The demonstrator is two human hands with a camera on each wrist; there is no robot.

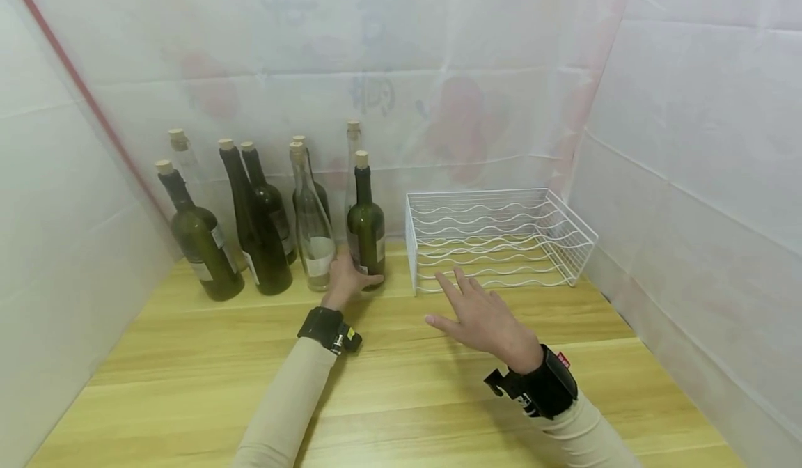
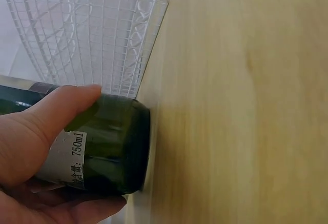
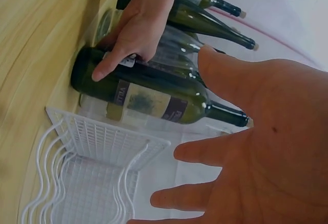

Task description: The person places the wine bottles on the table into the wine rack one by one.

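My left hand point(image 1: 347, 280) grips a corked green wine bottle point(image 1: 366, 221) low on its body, the thumb lying across the front near the base. The bottle is upright, its base at or very close to the tabletop. In the left wrist view, the label point(image 2: 72, 155) reads 750ml between thumb and fingers. To the right, my right hand point(image 1: 485, 318) hovers over the table just in front of a white wire rack point(image 1: 411, 245), holding nothing. Its fingers are spread and nearly straight; the right wrist view shows the palm point(image 3: 277, 131) facing the bottle.
Left of the gripped bottle stand several corked bottles, among them a clear one point(image 1: 315, 228), a tall dark one point(image 1: 253, 235) and a green one point(image 1: 203, 245). Another clear bottle point(image 1: 352, 154) is behind the gripped one. White sheeting point(image 1: 689, 175) walls in the wooden table point(image 1: 401, 398).
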